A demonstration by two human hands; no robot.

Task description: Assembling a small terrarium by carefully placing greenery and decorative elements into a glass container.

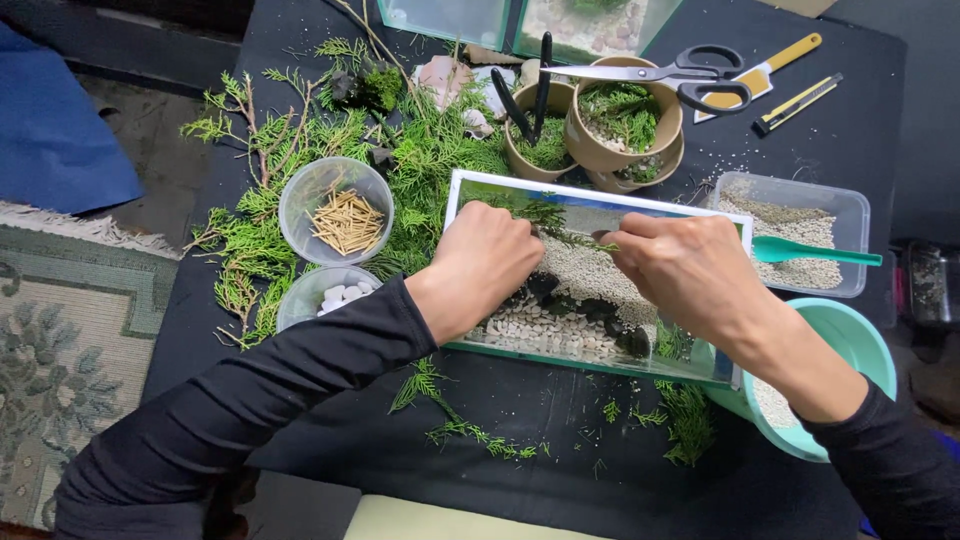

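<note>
**Two hands setting a green sprig into a glass tank of gravel**

Seen from above, two bare hands in black sleeves meet over a shallow rectangular glass tank [455, 200] on a black table [880, 120]. The left hand [480, 262] is curled into a loose fist, its fingers folded down inside the tank; whether they pinch anything cannot be told. The right hand [690, 275] has its fingertips closed together on the end of a thin green conifer sprig [560, 232], which stretches from the right fingertips across to the left knuckles, just above the tank's floor.

Directly beneath both sets of fingers lie pale gravel [590, 270], a band of dark stones [545, 288] and, nearer the person, white pebbles [530, 335].

Beyond the fingers, at the far side of the tank, stand brown paper cups [600, 155] filled with greenery, with scissors [690, 72] resting across one and black tweezers [530, 100] poking from another. Past the left hand's outer side sit a clear tub of small wooden sticks [345, 220] and another of white stones [335, 297], among loose conifer cuttings [260, 240]. Past the right hand's outer side is a clear tray of grit [800, 235] with a teal scoop [815, 253], and a teal bowl [850, 345] lies under the right wrist. Two yellow utility knives [790, 75] lie far beyond the right fingers.
</note>
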